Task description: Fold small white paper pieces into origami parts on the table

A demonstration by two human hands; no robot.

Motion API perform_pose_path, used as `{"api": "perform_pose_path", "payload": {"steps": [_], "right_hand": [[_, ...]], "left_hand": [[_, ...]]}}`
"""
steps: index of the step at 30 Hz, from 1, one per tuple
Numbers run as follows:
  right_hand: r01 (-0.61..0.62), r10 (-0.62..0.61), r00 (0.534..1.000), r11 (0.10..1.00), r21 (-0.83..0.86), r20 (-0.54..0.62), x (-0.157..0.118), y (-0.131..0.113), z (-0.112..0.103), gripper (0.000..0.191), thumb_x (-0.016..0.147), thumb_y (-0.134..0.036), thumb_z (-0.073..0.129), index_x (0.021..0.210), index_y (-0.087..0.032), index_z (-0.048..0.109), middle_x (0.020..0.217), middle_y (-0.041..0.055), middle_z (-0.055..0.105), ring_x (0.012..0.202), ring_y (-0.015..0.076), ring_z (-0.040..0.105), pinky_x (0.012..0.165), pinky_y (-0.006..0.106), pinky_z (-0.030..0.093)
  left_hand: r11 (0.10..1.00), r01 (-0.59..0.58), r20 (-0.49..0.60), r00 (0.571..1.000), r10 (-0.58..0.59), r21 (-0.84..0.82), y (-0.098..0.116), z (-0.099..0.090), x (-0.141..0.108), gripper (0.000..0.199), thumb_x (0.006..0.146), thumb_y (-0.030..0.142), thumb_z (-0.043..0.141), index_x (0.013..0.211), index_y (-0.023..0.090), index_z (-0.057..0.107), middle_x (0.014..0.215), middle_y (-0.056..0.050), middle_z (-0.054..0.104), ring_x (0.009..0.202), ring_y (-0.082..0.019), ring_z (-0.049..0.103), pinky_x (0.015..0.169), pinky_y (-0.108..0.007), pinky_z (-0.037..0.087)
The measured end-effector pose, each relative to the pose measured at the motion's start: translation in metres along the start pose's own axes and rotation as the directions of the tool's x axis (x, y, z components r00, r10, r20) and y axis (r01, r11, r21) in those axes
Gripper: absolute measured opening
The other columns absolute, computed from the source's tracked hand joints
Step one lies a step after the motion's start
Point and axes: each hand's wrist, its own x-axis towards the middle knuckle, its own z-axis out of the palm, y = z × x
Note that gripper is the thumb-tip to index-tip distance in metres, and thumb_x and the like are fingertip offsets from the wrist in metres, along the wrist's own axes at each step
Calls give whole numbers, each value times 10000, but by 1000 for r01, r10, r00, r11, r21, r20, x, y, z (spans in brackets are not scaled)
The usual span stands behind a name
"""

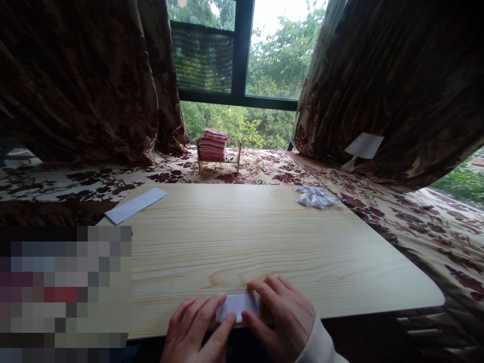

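Note:
A small folded piece of white paper [241, 303] lies at the front edge of the wooden table, between my two hands. My left hand [198, 325] presses on its left end, with the thumb on the near edge and the forefinger at the far corner. Around the right end, my right hand [282, 315] has its thumb at the near edge and its forefinger at the far corner. The paper's underside is hidden.
On the pale wooden table [234, 237] rest a stack of white paper strips [136, 205] at the far left and a cluster of folded white paper pieces [316, 196] at the far right. Beyond stand a small rack [239, 156] with red-striped cloths [214, 145] and a white lamp [363, 146].

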Motion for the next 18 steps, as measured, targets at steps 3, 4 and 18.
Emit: {"api": "perform_pose_path", "payload": {"steps": [3, 4, 18], "right_hand": [[-43, 43, 999, 999, 10, 1, -4, -3, 2, 179, 776, -329, 529, 905, -210, 564, 705, 20, 530, 631, 167, 462, 586, 271, 327], [-56, 56, 998, 998, 21, -6, -6, -4, 3, 167, 776, -328, 526, 888, -212, 569, 704, 19, 528, 633, 167, 459, 591, 273, 324], [46, -17, 994, 957, 286, -105, -14, -6, 3, 54, 757, -177, 553, 723, -193, 591, 672, 16, 540, 631, 132, 488, 591, 254, 368]], "left_hand": [[998, 38, 20, 999, -39, 56, -3, -5, 5, 397, 758, 252, 554, 1146, 177, 520, 1136, -113, 573, 1056, -244, 502, 873, -380, 398], [995, 49, 32, 998, -52, 87, -4, -7, 6, 447, 739, 305, 577, 1154, 153, 508, 1143, -125, 570, 1058, -252, 501, 873, -380, 401], [952, 213, 78, 977, -200, -221, 8, -19, 23, 74, 733, 142, 561, 734, 215, 555, 878, -23, 631, 916, -186, 556, 841, -329, 422]]}}
